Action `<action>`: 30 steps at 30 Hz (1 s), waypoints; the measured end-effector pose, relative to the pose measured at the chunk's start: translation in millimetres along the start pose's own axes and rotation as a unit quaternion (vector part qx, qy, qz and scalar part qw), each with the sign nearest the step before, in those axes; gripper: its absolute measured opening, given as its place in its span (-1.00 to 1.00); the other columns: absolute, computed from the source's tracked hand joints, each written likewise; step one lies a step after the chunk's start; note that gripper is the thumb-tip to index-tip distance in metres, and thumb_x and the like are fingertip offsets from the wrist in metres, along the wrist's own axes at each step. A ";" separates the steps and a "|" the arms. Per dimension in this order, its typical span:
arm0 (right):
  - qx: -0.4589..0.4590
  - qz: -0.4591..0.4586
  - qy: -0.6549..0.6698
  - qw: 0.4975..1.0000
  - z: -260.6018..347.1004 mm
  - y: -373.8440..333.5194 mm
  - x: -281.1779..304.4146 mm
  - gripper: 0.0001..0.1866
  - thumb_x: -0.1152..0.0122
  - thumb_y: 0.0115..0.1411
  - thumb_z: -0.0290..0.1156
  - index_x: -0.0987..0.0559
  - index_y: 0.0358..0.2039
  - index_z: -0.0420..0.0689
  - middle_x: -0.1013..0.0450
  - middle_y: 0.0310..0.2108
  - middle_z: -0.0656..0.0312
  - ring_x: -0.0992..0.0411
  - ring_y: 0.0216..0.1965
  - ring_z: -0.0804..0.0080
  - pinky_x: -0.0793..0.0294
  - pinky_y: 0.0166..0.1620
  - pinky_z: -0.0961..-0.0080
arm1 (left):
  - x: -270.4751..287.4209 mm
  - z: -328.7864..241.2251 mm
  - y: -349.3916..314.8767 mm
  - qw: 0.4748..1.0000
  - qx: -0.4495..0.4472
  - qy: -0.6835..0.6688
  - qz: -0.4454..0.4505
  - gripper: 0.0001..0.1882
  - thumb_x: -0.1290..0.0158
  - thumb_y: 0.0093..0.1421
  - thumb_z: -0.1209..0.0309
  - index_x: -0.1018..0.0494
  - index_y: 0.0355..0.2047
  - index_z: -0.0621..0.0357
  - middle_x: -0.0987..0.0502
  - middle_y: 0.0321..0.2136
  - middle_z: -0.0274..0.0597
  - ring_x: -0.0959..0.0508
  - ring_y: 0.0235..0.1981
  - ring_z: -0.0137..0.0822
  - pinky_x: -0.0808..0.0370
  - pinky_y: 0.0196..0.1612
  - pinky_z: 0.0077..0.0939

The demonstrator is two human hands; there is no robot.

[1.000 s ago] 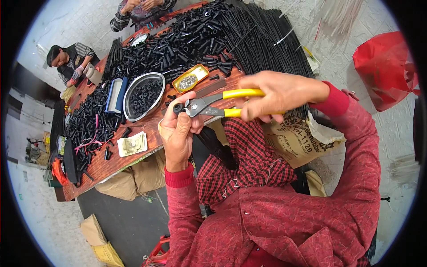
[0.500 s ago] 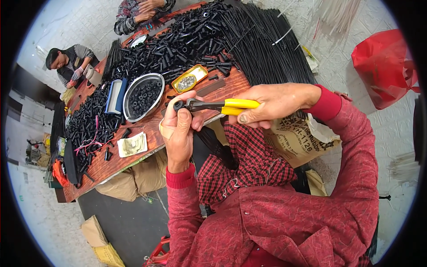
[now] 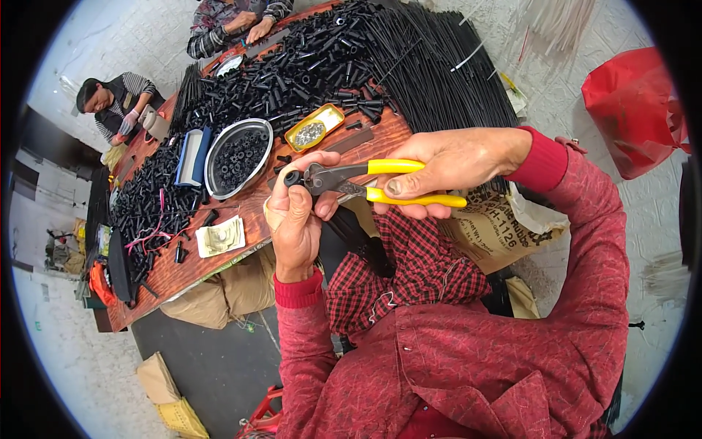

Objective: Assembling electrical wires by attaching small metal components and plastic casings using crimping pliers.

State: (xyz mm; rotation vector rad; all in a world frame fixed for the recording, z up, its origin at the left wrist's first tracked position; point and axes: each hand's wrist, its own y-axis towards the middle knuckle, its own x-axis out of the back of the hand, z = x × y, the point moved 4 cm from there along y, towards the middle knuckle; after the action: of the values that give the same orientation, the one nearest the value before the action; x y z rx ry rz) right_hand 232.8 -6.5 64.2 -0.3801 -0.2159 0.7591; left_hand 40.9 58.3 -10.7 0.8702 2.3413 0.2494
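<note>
Only the head view to go on here. The big change is at the pliers (image 3: 338, 178): a half second ago the yellow handles were pressed together, and now they're spread apart again. The tool is gripped in the right hand (image 3: 461, 162), thumb laid along the upper handle, fingers wrapped narrowly round the lower one. The black tubular piece (image 3: 294, 178) hasn't really been shifted; it's pinched between thumb and forefinger of the left hand (image 3: 294, 223), with its open end up and the plier head right beside it. Whether anything is caught in the jaws can't be told, too small. So as far as can be judged, the squeeze has been let off, with the piece kept in place at the tool. Some dark strands (image 3: 369, 252) hang below the left hand; whether they're joined to the piece can't be made out.

As for room, the left hand is held right over the near edge of the table (image 3: 387, 137). Past it, a strip of bare wood is broken up by a flat brown bar (image 3: 347, 141) and the yellow dish (image 3: 328, 117). To the left, things are hemmed in by the oval tray (image 3: 210, 162). On the right, the lower handle is swung out over the paper sack (image 3: 482, 234), and more open space seems to be left on that side.
</note>
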 end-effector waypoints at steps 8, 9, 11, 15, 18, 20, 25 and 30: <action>-0.050 0.015 0.213 0.976 -21.2 6.5 -37.4 -0.52 0.12 0.46 0.03 -0.43 -0.28 -0.19 -0.20 -0.66 0.43 -0.15 -0.72 0.71 -0.18 -0.66 0.68 | 9.0 -1.5 -3.4 1.000 -0.010 -0.013 0.025 -0.44 -0.03 0.37 0.10 -0.34 0.13 0.37 -0.41 0.12 0.08 -0.30 -0.49 -0.57 -0.29 -0.42 -0.69; -0.058 0.030 0.276 0.959 -30.4 10.7 -44.9 -0.51 0.12 0.46 0.04 -0.43 -0.29 -0.18 -0.17 -0.67 0.44 -0.13 -0.72 0.72 -0.15 -0.68 0.68 | 10.3 -0.9 -3.2 0.999 -0.013 -0.018 0.028 -0.43 -0.02 0.38 0.09 -0.33 0.14 0.37 -0.40 0.13 0.09 -0.30 -0.48 -0.58 -0.30 -0.42 -0.69; -0.017 0.012 0.284 0.959 -38.3 16.2 -54.2 -0.47 0.13 0.45 0.08 -0.43 -0.30 -0.20 -0.17 -0.68 0.44 -0.11 -0.72 0.71 -0.15 -0.67 0.67 | 9.2 -0.1 -2.2 1.000 -0.013 -0.017 0.022 -0.42 -0.01 0.38 0.09 -0.31 0.16 0.37 -0.40 0.12 0.09 -0.30 -0.48 -0.58 -0.29 -0.43 -0.69; 0.031 -0.091 -0.001 0.995 -34.8 14.2 -28.7 -0.51 0.15 0.47 -0.01 -0.47 -0.21 -0.25 -0.35 -0.64 0.35 -0.32 -0.69 0.65 -0.32 -0.58 0.65 | 4.4 0.9 1.4 0.999 -0.021 -0.032 0.012 -0.40 0.06 0.41 0.07 -0.26 0.21 0.35 -0.40 0.12 0.09 -0.29 -0.48 -0.58 -0.26 -0.44 -0.69; 0.049 -0.110 -0.072 0.990 -27.8 13.8 -21.7 -0.56 0.12 0.47 -0.08 -0.47 -0.14 -0.26 -0.42 -0.56 0.30 -0.40 -0.61 0.62 -0.40 -0.51 0.65 | 11.4 0.8 -1.0 0.999 -0.030 -0.043 0.000 -0.39 0.15 0.44 0.04 -0.25 0.22 0.35 -0.40 0.12 0.08 -0.28 -0.49 -0.57 -0.25 -0.46 -0.68; 0.102 -0.125 -0.070 0.984 -28.9 11.5 -17.4 -0.63 0.10 0.46 -0.12 -0.48 -0.17 -0.20 -0.47 -0.48 0.29 -0.44 -0.55 0.60 -0.46 -0.46 0.62 | 12.9 1.7 0.2 0.999 -0.029 -0.031 -0.021 -0.41 0.18 0.45 0.03 -0.25 0.22 0.33 -0.41 0.09 0.06 -0.27 -0.49 -0.56 -0.24 -0.47 -0.68; 0.077 -0.126 -0.027 0.989 -38.9 15.1 2.0 -0.65 0.04 0.45 -0.18 -0.46 -0.09 -0.25 -0.47 -0.44 0.28 -0.47 -0.49 0.59 -0.50 -0.39 0.61 | 38.3 -8.5 -4.9 0.992 -0.068 0.009 -0.109 -0.45 0.15 0.45 0.05 -0.30 0.17 0.31 -0.47 -0.02 -0.05 -0.24 -0.51 -0.55 -0.19 -0.47 -0.65; 0.088 -0.205 -0.058 0.973 -70.9 45.2 35.7 -0.69 -0.06 0.39 -0.18 -0.47 -0.19 -0.22 -0.43 -0.47 0.33 -0.44 -0.50 0.64 -0.49 -0.40 0.65 | 55.2 -11.8 -15.3 0.987 -0.084 0.009 -0.136 -0.47 0.15 0.45 0.03 -0.34 0.12 0.26 -0.45 -0.15 -0.18 -0.23 -0.52 -0.54 -0.16 -0.48 -0.65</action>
State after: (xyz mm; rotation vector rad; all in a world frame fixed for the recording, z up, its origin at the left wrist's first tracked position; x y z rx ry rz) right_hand 252.6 30.3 -16.9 -0.1135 -0.3237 0.3873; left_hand -6.9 82.5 -34.0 0.4620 2.3822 0.3336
